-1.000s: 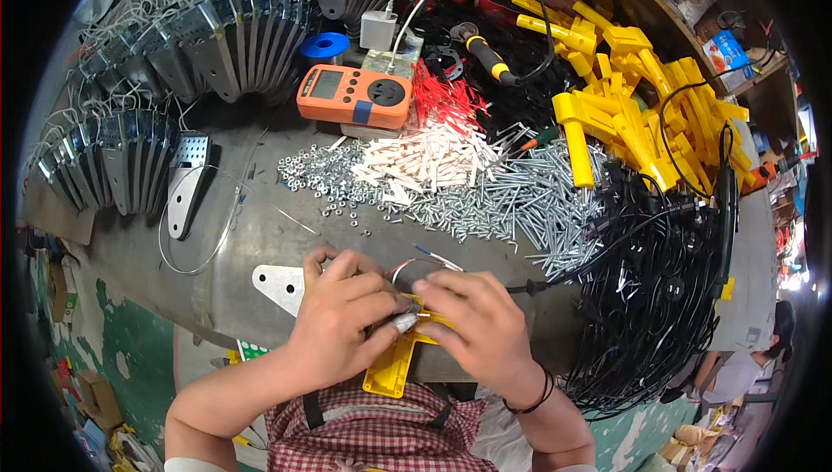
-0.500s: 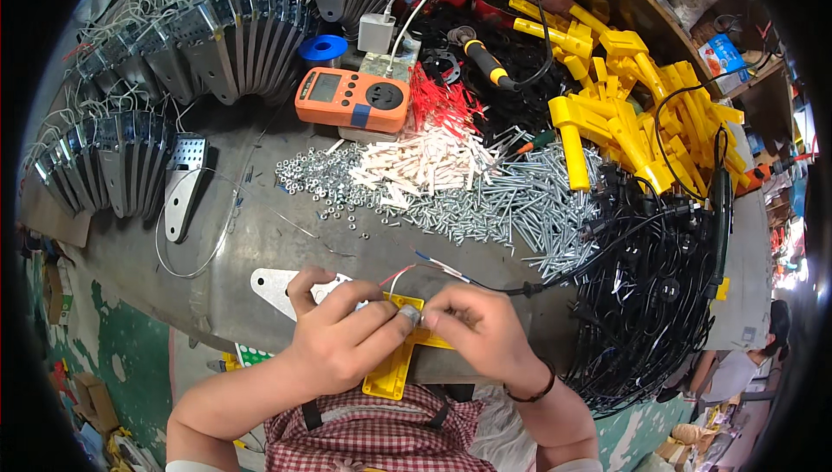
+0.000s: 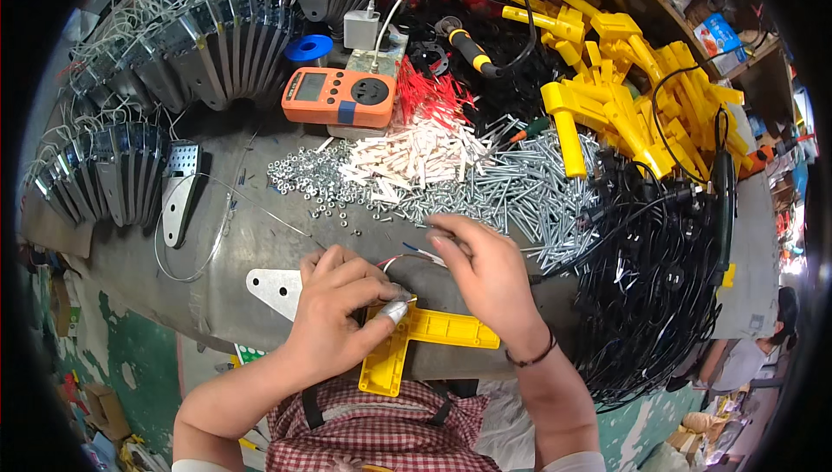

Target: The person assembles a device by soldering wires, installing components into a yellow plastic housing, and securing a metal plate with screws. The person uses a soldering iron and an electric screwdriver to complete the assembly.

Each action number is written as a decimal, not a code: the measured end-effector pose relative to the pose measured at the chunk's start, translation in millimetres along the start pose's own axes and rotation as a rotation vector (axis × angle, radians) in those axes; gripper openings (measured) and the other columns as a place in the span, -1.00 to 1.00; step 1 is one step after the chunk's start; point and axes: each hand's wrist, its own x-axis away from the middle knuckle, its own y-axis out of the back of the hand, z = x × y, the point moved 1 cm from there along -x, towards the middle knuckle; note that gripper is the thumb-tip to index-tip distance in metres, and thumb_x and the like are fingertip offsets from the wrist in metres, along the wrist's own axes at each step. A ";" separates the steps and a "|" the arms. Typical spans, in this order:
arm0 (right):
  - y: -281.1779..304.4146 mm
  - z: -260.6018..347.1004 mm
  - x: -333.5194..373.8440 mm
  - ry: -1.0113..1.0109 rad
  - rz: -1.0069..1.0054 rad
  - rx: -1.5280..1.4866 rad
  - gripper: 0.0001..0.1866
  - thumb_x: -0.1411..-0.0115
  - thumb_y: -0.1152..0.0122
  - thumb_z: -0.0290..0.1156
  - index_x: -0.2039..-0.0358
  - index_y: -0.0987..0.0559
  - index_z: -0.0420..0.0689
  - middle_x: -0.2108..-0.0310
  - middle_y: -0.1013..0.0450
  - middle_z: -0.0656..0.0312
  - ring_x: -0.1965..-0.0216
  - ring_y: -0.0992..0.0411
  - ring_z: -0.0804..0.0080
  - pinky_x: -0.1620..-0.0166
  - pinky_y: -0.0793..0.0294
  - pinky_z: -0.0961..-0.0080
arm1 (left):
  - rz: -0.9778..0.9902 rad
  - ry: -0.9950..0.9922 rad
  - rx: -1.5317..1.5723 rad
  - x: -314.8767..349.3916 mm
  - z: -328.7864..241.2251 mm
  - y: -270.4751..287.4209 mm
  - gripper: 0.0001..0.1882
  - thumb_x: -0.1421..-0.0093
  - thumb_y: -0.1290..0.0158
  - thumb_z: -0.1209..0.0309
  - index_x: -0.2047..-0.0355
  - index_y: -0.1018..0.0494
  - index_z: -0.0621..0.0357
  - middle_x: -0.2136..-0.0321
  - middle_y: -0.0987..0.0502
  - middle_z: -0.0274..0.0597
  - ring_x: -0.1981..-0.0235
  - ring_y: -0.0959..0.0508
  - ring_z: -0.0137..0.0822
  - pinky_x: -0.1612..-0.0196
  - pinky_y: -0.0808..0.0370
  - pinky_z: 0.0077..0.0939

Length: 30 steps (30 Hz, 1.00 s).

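My left hand (image 3: 347, 307) is closed over the upper end of a yellow T-shaped plastic housing half (image 3: 451, 329), its thumb tip wrapped in something silvery. The housing's hollow, ribbed side faces up at the table's front edge. Partly covered by that hand, a silver metal plate (image 3: 276, 292) with holes lies at its left. Thin red and white wires (image 3: 394, 260) run from under the left fingers. My right hand (image 3: 494, 277) is held above the table, fingers loosely bent and apart, nothing visible in them. Its fingertips are near the loose screws (image 3: 537, 199), over the wire ends.
Beyond my hands lie nuts (image 3: 316, 179), white sleeves (image 3: 416, 156) and red pieces (image 3: 433, 95). An orange meter (image 3: 338, 97) stands behind them. Yellow housings (image 3: 624, 99) and black cables (image 3: 659, 281) are heaped at right. Metal plates with wires (image 3: 113, 164) stand at left.
My right hand has left the housing and moved up and right toward the screws, uncovering the housing's right arm. The left hand stays at the housing, its fingers shifted slightly.
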 end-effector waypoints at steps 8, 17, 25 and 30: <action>11.1 8.2 -7.1 -0.318 0.208 -0.348 -0.85 -0.07 -0.22 -0.53 0.31 -0.56 -0.23 0.45 -0.47 0.20 0.51 -0.43 0.59 0.42 -0.39 0.62 | -0.005 0.056 -0.002 1.1 2.5 -2.1 -0.85 0.12 -0.16 0.42 0.45 -0.54 0.07 0.41 -0.49 -0.35 0.29 -0.38 -0.25 0.11 -0.15 -0.30; -0.3 11.0 26.6 -0.139 0.252 -0.324 -0.87 -0.05 -0.23 -0.61 0.33 -0.57 -0.26 0.43 -0.43 0.32 0.47 -0.33 0.72 0.39 -0.32 0.75 | -0.004 0.061 0.040 -1.8 2.9 -3.0 -0.84 0.12 -0.15 0.43 0.46 -0.51 0.10 0.44 -0.47 -0.32 0.30 -0.37 -0.24 0.13 -0.15 -0.30; -2.0 17.8 30.0 -0.082 0.156 -0.208 -0.90 -0.06 -0.24 -0.49 0.38 -0.55 -0.20 0.55 -0.33 0.26 0.62 -0.24 0.56 0.51 -0.24 0.59 | -0.050 0.022 -0.005 -0.6 1.0 -4.5 -0.84 0.14 -0.16 0.44 0.47 -0.51 0.11 0.47 -0.45 -0.30 0.29 -0.37 -0.22 0.13 -0.15 -0.26; -7.4 15.1 33.6 -0.077 0.127 -0.289 -0.91 -0.08 -0.23 -0.50 0.39 -0.54 -0.21 0.55 -0.30 0.31 0.63 -0.15 0.66 0.54 -0.15 0.63 | -0.052 0.012 -0.050 2.2 -1.0 -3.0 -0.81 0.15 -0.18 0.44 0.44 -0.50 0.10 0.42 -0.46 -0.30 0.26 -0.37 -0.21 0.10 -0.15 -0.23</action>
